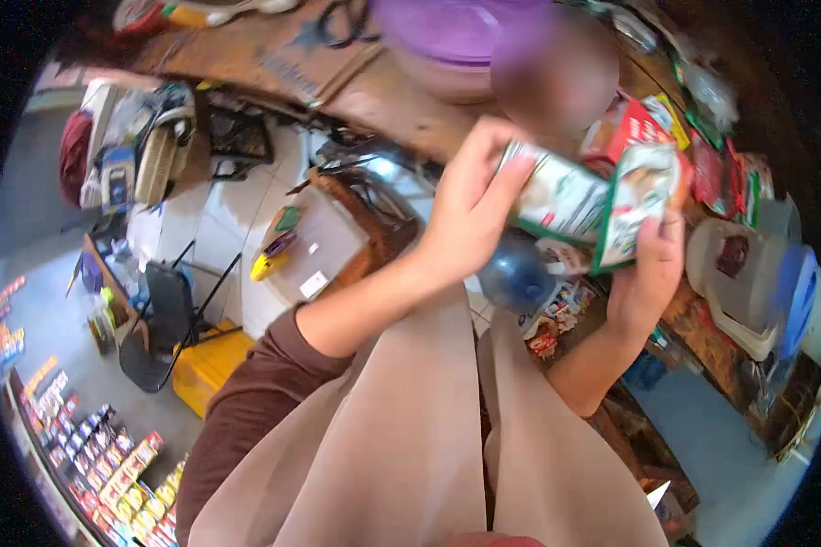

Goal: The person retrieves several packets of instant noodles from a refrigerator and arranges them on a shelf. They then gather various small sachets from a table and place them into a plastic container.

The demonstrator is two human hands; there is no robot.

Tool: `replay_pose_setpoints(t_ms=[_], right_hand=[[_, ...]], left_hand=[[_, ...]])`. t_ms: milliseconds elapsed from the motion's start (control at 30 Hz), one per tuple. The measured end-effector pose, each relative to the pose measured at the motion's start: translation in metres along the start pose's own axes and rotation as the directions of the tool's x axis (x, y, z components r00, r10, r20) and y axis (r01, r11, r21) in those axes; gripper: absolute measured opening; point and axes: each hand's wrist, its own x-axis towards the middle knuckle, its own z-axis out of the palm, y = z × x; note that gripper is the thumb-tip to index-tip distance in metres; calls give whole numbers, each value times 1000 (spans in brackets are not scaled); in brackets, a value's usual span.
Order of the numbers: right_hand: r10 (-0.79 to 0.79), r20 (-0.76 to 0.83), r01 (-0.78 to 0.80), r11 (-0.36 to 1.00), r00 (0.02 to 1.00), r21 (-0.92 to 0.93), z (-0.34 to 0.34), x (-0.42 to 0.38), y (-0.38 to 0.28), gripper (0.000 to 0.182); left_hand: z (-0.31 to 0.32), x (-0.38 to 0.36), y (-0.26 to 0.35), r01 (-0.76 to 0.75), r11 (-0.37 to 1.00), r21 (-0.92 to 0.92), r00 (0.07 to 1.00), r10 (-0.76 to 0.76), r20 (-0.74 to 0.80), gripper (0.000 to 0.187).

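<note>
My left hand (470,196) pinches a white and green sachet (561,196) by its left end, thumb on top. In my right hand (646,273) is a second green-edged sachet (643,187), gripped near its lower part with the thumb across the front. The two sachets overlap at their inner edges, above the wooden table's edge. Motion blur smears their print. Red packets (625,128) lie just behind the right-hand sachet.
A purple-lidded tub (465,32) and scissors (345,23) sit on the wooden table (374,91). A clear container (730,273) with a blue lid stands at right. Below my hands is a dark blue round object (513,273). A black chair (169,301) and yellow crate (205,369) stand left.
</note>
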Motion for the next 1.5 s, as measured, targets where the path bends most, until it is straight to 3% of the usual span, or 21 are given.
replay_pose_setpoints(t_ms=[67,167,267,300,400,500,533,567,667,800,833,867,933,1000,1067,1167,1233,1267,1333,1433,1500], right_hand=[[170,165,-177,984,972,29,11,-20,24,13],[386,272,-390,920,881,-41,40,-52,70,14],[581,413,-564,807,701,-177,76,-78,115,19],[621,453,-513,784,640,-350,86,-85,129,24],[672,597,-576,720,438,-388,125,-103,178,25],[794,534,-500,601,290,-623,160,-110,228,26],[578,668,-175,802,468,-571,166,-118,258,27],[297,787,187,870,540,-457,174,-123,283,29],[250,899,357,853,361,-381,201,-127,329,33],[480,860,214,834,175,-509,217,-125,375,30],[559,813,239,777,162,-582,221,-121,377,30],[633,759,265,714,150,-648,224,-118,378,30],[593,780,269,732,200,-626,224,-113,375,28],[603,748,463,598,277,-654,225,-105,368,25],[599,752,531,557,277,-639,226,-101,363,22],[647,728,728,385,225,-567,227,-96,366,21],[693,656,842,132,298,-522,231,-101,365,13],[695,652,842,125,303,-525,230,-105,368,13],[487,795,906,16,361,-422,229,-114,376,15],[534,812,950,51,235,-309,230,-116,375,18],[561,779,918,82,279,-387,233,-117,371,16]], left_hand=[[-41,-42,-2,244,956,-162,968,-252,-25,19],[-107,-98,-8,382,895,-229,891,-423,-165,20],[-161,-138,-10,432,843,-320,781,-527,-335,20],[-180,-151,-13,444,839,-315,755,-540,-373,21],[-231,-178,-28,487,834,-261,680,-549,-486,27],[-281,-198,-55,435,865,-250,672,-497,-548,27],[-301,-207,-73,431,893,-132,697,-422,-580,25],[-317,-215,-88,424,906,-11,720,-345,-602,24],[-343,-231,-111,491,859,-141,646,-468,-602,20],[-367,-248,-149,519,796,-309,591,-597,-543,18],[-371,-251,-164,535,841,-76,628,-456,-631,21],[-377,-253,-177,535,841,-82,624,-458,-633,21],[-380,-253,-182,589,720,366,749,-317,-582,25],[-376,-248,-182,585,710,393,751,-290,-594,29],[-369,-236,-175,565,408,718,825,-264,-499,27],[-357,-221,-174,505,401,764,862,-277,-424,22],[-355,-214,-177,454,400,796,890,-253,-380,19],[-355,-209,-178,407,361,839,910,-244,-336,19],[-357,-200,-180,356,326,876,928,-236,-289,21],[-364,-188,-180,412,251,876,860,-425,-283,24],[-367,-182,-182,380,203,903,860,-438,-263,23]])
